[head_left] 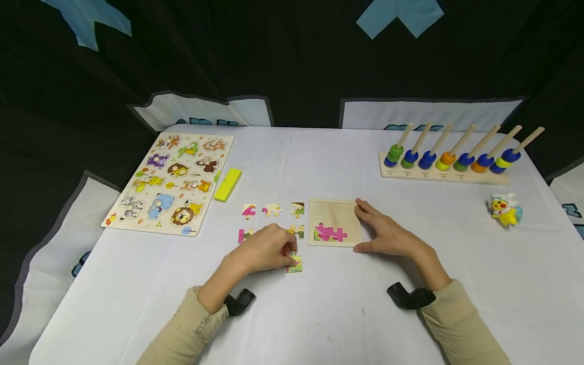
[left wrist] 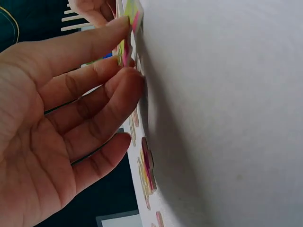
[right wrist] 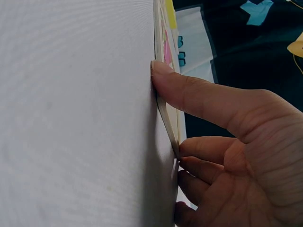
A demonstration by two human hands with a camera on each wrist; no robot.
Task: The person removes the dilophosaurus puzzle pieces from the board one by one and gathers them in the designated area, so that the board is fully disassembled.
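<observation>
My left hand pinches a green and pink jigsaw piece between thumb and fingers, just above the white cloth. In the left wrist view the piece is tilted at the thumb tip. A square wooden puzzle tray lies to the right of that hand, with joined pink pieces in its lower left corner. My right hand holds the tray's right side, thumb at the near corner and fingers towards the far one. Loose jigsaw pieces lie left of the tray; the left hand partly hides the nearer row.
At the left lie an animal peg puzzle board and a yellow block. An abacus-like stacking rack with coloured rings stands at the back right. A small yellow figurine is nearer the right table edge.
</observation>
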